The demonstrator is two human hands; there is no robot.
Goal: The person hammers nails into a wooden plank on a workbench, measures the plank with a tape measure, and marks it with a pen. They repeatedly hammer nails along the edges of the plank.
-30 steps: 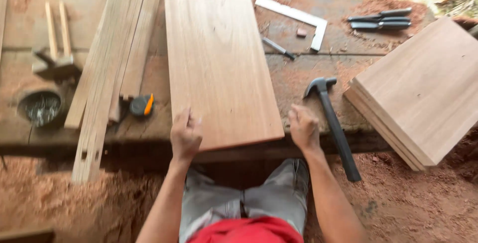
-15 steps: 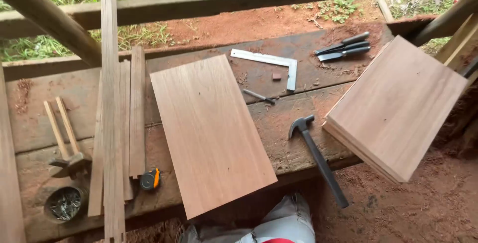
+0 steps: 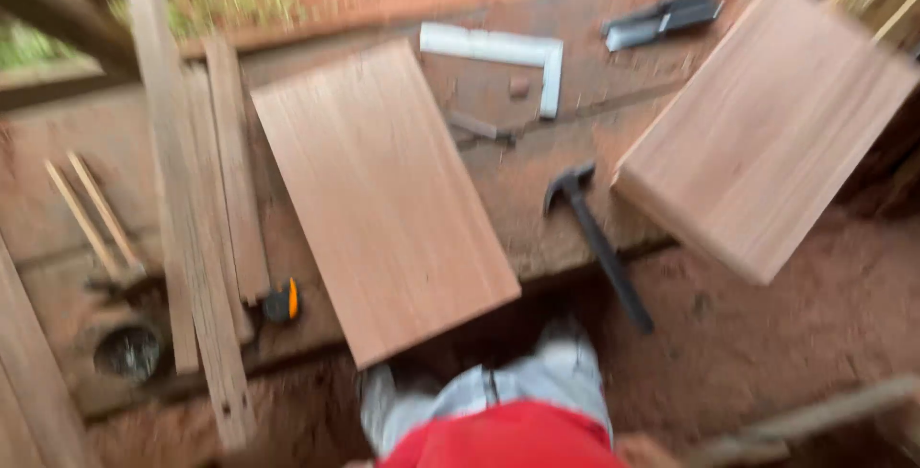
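We find the view motion-blurred, and neither of our hands appears in it; we therefore cannot say how far open they are or whether they hold anything. Only grey trousers and a red shirt show at the lower edge.

The work piece, a planed wooden board [image 3: 383,195], lies flat and slightly askew on the rough workbench [image 3: 537,190], its near corner overhanging the bench edge just above our knees. Nothing rests on it and nothing touches it.

To its right a claw hammer [image 3: 594,243] lies with its head on the bench and its handle projecting past the edge. Beyond it sits a stack of similar boards [image 3: 767,128], also overhanging. At the far side we note a metal try square [image 3: 498,51] and dark-handled chisels [image 3: 666,13]. Left of the board lie long wooden strips [image 3: 196,228], a tape measure [image 3: 282,303] and a round tin [image 3: 126,353], contents unclear.

We judge the work to stand between steps: the board is laid out and no tool is taken up. Any next move calls for bringing a hand back to the board or a tool.
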